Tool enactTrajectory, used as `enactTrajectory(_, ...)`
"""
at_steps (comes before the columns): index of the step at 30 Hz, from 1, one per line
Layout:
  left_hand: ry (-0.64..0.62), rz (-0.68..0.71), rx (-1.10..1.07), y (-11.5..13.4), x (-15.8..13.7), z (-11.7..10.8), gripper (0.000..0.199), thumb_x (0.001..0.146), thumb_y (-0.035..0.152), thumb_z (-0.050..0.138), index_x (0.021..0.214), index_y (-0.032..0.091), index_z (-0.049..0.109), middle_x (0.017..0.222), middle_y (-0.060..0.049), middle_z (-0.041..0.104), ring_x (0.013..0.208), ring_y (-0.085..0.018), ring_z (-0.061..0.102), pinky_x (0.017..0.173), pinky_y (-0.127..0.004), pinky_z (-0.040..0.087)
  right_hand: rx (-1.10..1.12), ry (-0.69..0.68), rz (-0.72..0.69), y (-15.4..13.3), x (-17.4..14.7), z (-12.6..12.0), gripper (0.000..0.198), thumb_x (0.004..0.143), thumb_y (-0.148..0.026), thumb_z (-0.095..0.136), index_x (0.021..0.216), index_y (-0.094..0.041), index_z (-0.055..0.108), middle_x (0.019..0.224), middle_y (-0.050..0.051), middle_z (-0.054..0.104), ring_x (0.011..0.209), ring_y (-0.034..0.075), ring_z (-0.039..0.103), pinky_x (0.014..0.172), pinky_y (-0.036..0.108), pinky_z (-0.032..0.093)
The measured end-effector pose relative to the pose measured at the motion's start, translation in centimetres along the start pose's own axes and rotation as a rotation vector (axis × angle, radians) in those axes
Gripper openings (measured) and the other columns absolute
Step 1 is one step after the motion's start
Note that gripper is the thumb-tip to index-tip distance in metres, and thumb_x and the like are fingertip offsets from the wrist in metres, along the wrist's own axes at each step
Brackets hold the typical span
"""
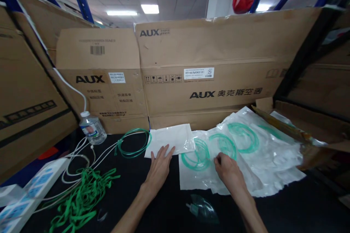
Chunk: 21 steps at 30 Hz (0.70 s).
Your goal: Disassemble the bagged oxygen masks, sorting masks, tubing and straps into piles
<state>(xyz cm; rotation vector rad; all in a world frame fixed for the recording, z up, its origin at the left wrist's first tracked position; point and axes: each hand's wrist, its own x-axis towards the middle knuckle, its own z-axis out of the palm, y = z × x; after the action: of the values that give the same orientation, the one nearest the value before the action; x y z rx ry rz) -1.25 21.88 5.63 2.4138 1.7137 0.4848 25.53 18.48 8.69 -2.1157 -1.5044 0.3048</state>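
Note:
My left hand (161, 165) lies with its fingers spread on the lower edge of a flat white pouch (171, 138). A loose coil of green tubing (133, 154) sits just left of that pouch. My right hand (228, 171) is closed, its fingertips down on the overlapping clear-and-white bags (262, 167) that hold coiled green tubing (197, 156); what it pinches is hidden. On the black table between my forearms lies a clear, greenish plastic mask (203, 209).
At left are a tangle of green elastic straps (82, 196), a white power strip (35, 191) with cables, and a clear plastic bottle (93, 129). Cardboard panels (175, 50) wall the back. An open carton (314, 123) stands at right.

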Motion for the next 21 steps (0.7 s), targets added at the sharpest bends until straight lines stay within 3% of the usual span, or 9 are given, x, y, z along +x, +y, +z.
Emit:
enactTrajectory(6,-0.017,-0.014,-0.024,0.7,0.1,0.2,0.055,0.105,0.008,0.039,0.154,0.027,0.051,0.163,-0.017,0.047,0.153,-0.037,0.039,0.12,-0.074,0.027,0.188,0.179,-0.077,0.3,0.9,-5.4,0.012,0.1,-0.027,0.057,0.089,-0.022,0.06,0.074,-0.003,0.061,0.067,0.018,0.062,0.068,0.033,0.049)
enactTrajectory(11,0.02,-0.006,-0.134,2.2,1.4,0.8,0.044,0.1,0.012,0.06,0.143,0.022,0.061,0.155,-0.014,0.057,0.149,-0.038,0.045,0.12,-0.075,0.027,0.466,0.293,-0.015,0.9,-0.1,-9.5,0.02,0.088,-0.046,0.058,0.084,-0.027,0.055,0.063,-0.002,0.058,0.057,0.021,0.058,0.055,0.032,0.042)
enactTrajectory(13,0.071,0.0,-0.205,3.1,1.4,-0.1,0.038,0.101,0.013,0.057,0.138,0.021,0.064,0.152,-0.014,0.06,0.148,-0.036,0.047,0.121,-0.073,0.028,0.607,0.301,0.04,0.7,-1.4,-9.5,0.029,0.087,-0.055,0.058,0.09,-0.026,0.057,0.057,-0.004,0.054,0.05,0.019,0.054,0.048,0.029,0.041)
enactTrajectory(16,0.186,0.008,-0.336,4.9,-0.7,-2.7,0.029,0.105,0.023,0.049,0.127,0.022,0.069,0.139,-0.011,0.069,0.134,-0.027,0.06,0.119,-0.052,0.043,0.803,0.315,0.136,-0.2,-3.2,-8.2,0.036,0.089,-0.059,0.059,0.097,-0.025,0.057,0.055,-0.007,0.051,0.042,0.015,0.047,0.041,0.025,0.037)
enactTrajectory(19,0.288,-0.051,-0.455,7.2,-4.7,-5.4,0.034,0.108,0.037,0.043,0.103,0.023,0.073,0.105,-0.01,0.077,0.101,-0.024,0.072,0.093,-0.038,0.059,0.932,0.362,0.216,-1.9,-4.4,-6.1,0.034,0.089,-0.058,0.062,0.097,-0.024,0.057,0.059,-0.007,0.048,0.044,0.013,0.044,0.04,0.023,0.035)
enactTrajectory(21,0.297,-0.086,-0.566,9.3,-7.0,-6.1,0.034,0.106,0.042,0.048,0.095,0.026,0.076,0.091,-0.006,0.077,0.085,-0.022,0.072,0.078,-0.033,0.06,0.983,0.383,0.244,-3.1,-4.9,-4.8,0.035,0.09,-0.057,0.062,0.098,-0.024,0.057,0.063,-0.006,0.051,0.048,0.013,0.045,0.043,0.022,0.037)
